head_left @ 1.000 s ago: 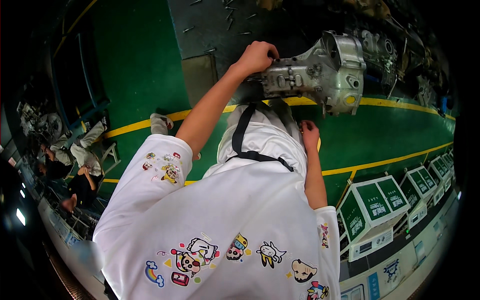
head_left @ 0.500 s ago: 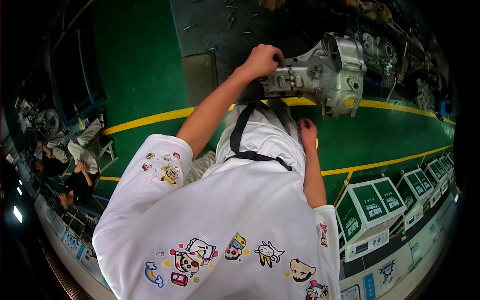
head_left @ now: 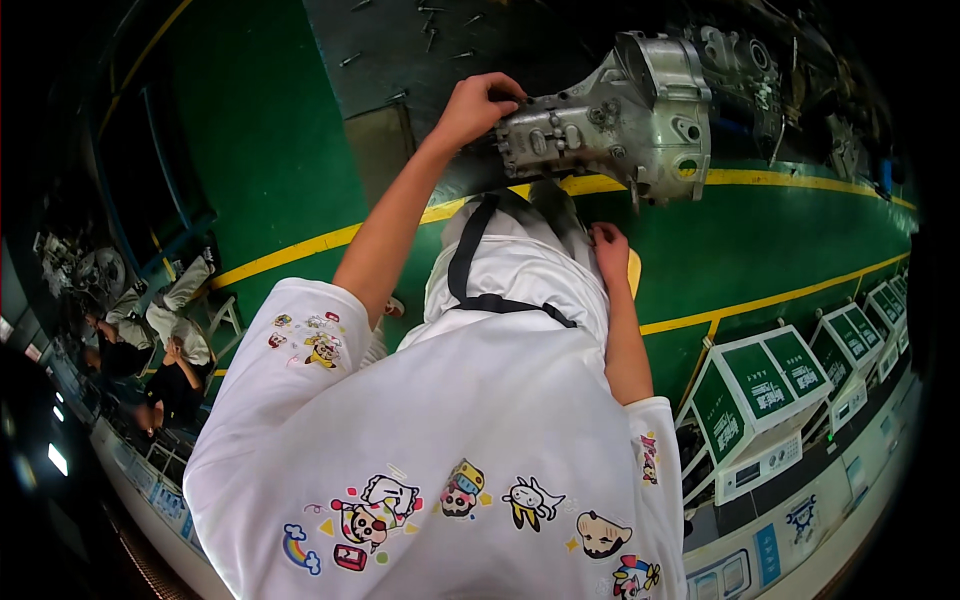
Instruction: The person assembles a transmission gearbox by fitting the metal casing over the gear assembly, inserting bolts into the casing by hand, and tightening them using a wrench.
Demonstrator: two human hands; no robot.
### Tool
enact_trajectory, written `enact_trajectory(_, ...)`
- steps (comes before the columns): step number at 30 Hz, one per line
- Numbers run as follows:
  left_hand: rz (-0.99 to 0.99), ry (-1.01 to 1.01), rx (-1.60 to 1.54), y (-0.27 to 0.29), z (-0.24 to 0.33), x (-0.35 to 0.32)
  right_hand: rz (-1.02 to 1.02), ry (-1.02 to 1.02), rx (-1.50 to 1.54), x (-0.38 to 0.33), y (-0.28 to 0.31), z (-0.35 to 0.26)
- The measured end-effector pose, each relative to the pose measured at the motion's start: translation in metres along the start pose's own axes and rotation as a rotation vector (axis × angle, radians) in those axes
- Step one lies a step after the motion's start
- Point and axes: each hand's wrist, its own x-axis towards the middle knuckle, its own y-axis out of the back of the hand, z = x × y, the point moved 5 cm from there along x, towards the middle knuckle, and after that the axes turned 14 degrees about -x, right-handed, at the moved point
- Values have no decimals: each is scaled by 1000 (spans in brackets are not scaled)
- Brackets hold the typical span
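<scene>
Far left of the housing (head_left: 610, 120): two seated co-workers (head_left: 185, 340). Left of the housing and beyond it: loose bolts (head_left: 431, 40) on the dark bench (head_left: 375, 75).

At the housing's narrow left end: the left hand (head_left: 488, 103). The thumb and forefinger are bent toward each other at the far corner of this end. Contact with the housing is apparent; whether the fingers pinch a small part cannot be told. The left forearm slants forward and right, back of the hand up.

The housing lies in front of the person, to the right of the left fingers. Its long axis runs crosswise, from the narrow left end to the wide, round right end. The left hand is the nearer.

Between the housing and the body, apart from both the housing and the left hand: the right hand (head_left: 609, 250), lowered beside the thigh, fingers loosely curled. No held item is visible; fingertip closure cannot be told.

Right of the housing: other metal parts (head_left: 735, 60).
</scene>
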Motion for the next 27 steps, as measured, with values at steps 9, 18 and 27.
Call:
enact_trajectory(9, 36, -51, 9, -8, 13, 0, 5, -58, 63, -3, 2, 13)
enact_trajectory(18, -3, -46, 145, -19, 20, 12, 1, -57, 79, -1, 9, 17)
enact_trajectory(27, 12, -125, 264, -17, 21, 1, -7, -59, 81, 2, 16, 15)
